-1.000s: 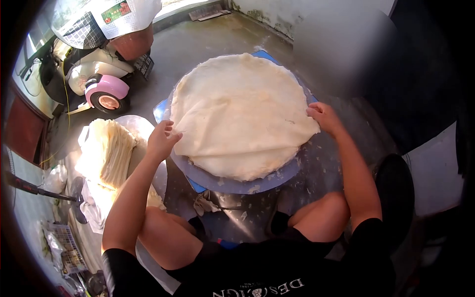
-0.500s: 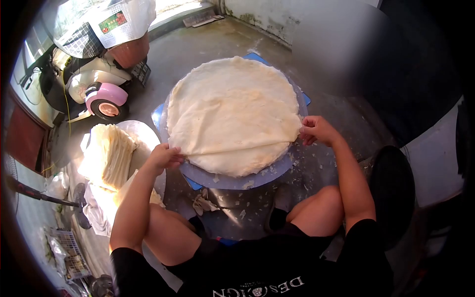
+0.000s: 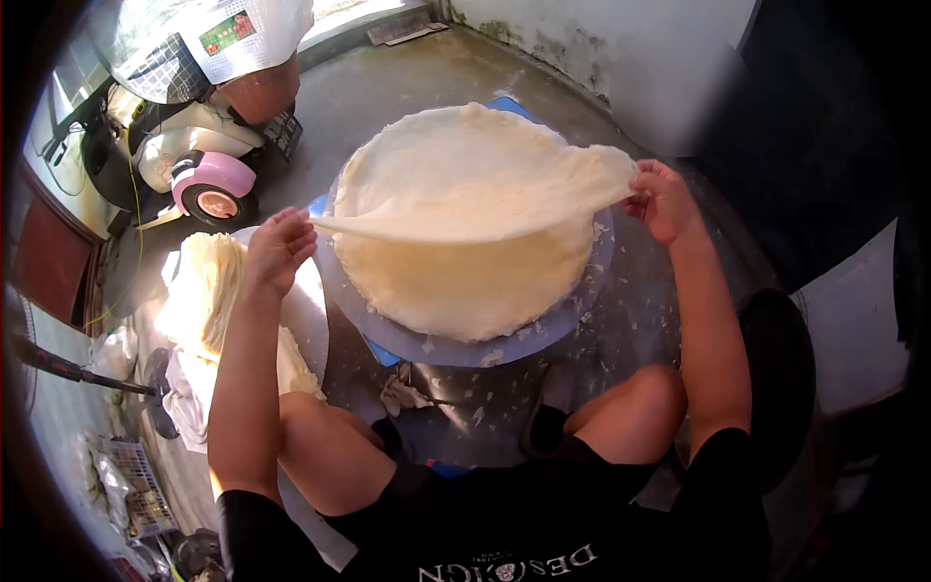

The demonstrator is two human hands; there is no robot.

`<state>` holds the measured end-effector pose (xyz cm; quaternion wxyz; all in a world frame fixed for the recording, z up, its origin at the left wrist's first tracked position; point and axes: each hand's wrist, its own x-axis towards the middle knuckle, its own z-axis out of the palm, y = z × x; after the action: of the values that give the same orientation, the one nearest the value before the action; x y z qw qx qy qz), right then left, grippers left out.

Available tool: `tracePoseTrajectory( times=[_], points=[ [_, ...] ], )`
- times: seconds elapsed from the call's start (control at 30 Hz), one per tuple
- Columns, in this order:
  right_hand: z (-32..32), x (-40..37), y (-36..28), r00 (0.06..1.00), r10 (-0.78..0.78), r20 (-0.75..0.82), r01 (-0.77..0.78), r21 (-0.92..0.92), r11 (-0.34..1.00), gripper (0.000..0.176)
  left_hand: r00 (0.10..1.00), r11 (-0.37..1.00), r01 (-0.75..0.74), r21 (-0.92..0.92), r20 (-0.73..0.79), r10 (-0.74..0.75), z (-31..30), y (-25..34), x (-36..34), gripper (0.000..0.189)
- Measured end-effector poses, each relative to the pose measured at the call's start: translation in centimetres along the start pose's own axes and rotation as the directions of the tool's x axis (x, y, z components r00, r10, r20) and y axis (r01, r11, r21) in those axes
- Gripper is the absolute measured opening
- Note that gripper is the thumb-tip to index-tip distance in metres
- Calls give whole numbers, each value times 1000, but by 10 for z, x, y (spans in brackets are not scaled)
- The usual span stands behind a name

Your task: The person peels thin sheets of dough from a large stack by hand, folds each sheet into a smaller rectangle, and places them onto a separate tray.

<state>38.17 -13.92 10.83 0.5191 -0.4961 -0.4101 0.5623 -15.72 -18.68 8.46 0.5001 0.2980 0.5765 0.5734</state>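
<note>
A wide, thin, pale dough sheet (image 3: 475, 175) is stretched between my two hands, its near edge lifted and sagging in the middle. My left hand (image 3: 281, 250) pinches the left corner of that edge, out past the board. On the other side, my right hand (image 3: 662, 199) grips the right corner, which bulges up over the fingers. Below the raised edge shows a round pale layer of dough (image 3: 465, 286), lying on a round greyish board (image 3: 485, 355). How many layers lie there is hidden.
To the left, a folded stack of pale sheets (image 3: 208, 291) stands on a round white surface (image 3: 308, 301) beside a cloth (image 3: 189, 403). A scooter with a pink fender (image 3: 215, 175) is parked behind. Pale flakes litter the floor (image 3: 475, 412). A dark round object (image 3: 776, 378) sits right of my leg.
Both hands have risen and moved farther out and away from me, lifting the sheet's near edge off the layer beneath. That lower layer now shows more.
</note>
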Motion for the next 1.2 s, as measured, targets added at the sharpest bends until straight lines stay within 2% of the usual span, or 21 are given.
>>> tracePoseTrajectory(
  times=[0.07,0.13,0.2,0.23,0.27,0.3,0.33,0.4,0.43,0.5,0.53,0.63,0.73,0.8,0.87,1.0,1.07,1.1,1.13,1.17,1.2],
  points=[
    [15,-5,-48,994,-98,57,93,77,993,19,1000,983,-15,-185,21,19,-9,36,7,19],
    [28,10,-74,986,-143,86,132,121,984,22,1000,981,8,-192,-9,-10,-3,51,17,16],
    [44,33,-87,997,-66,36,59,152,987,23,998,979,37,-198,-41,-46,-1,59,30,13],
    [51,44,-89,997,-70,38,64,151,986,23,996,988,87,-127,-17,-90,0,59,42,12],
    [60,54,-90,999,-32,-29,36,136,990,24,991,989,133,-57,4,-133,4,66,47,11],
    [65,61,-93,995,3,-97,9,124,992,26,991,982,125,-145,-33,-131,6,77,54,9],
    [64,63,-96,996,-3,-93,15,123,992,26,992,982,119,-149,-34,-125,5,81,56,9],
    [67,64,-101,989,-122,-84,135,180,974,28,992,979,-126,-161,-37,122,14,93,41,9],
    [67,62,-101,990,-121,-78,134,182,974,28,975,965,-221,-143,-41,218,16,95,30,17],
    [63,44,-93,965,-247,-88,259,170,951,32,963,960,-264,-93,-76,258,20,87,10,22],
    [59,39,-83,965,-245,-90,257,171,951,32,949,952,-302,-47,-104,297,20,80,1,27],
    [34,31,-24,972,-158,-176,170,56,984,38,961,965,-259,51,-87,262,7,26,-8,33],
    [-2,26,58,976,50,-212,-54,-15,998,41,995,984,-61,165,-65,73,-8,-41,-18,40],
    [-19,18,105,946,177,-272,-208,-90,974,42,997,936,80,344,-26,-75,-13,-70,-26,40],
    [-30,7,111,948,234,-214,-267,-144,953,40,991,873,106,475,23,-133,-11,-78,-30,41],
    [-32,-2,103,946,306,-105,-323,-289,901,35,994,805,75,588,17,-106,-8,-78,-24,43],
    [-34,-3,107,942,319,-106,-336,-292,895,34,979,632,126,764,8,-205,-7,-76,-22,47],
    [-35,-3,108,940,329,-97,-342,-298,891,33,978,631,125,766,13,-210,-5,-82,-23,47],
    [-36,-2,109,939,329,-102,-345,-294,891,33,982,361,-170,917,129,135,-4,-89,-26,49],
    [-37,-2,109,934,344,-95,-356,-281,891,32,849,-25,-355,934,334,409,-2,-92,-28,52],
    [-38,-2,109,930,358,-88,-368,-268,890,31,815,58,-469,881,407,412,17,-83,-36,54]
  ],
)
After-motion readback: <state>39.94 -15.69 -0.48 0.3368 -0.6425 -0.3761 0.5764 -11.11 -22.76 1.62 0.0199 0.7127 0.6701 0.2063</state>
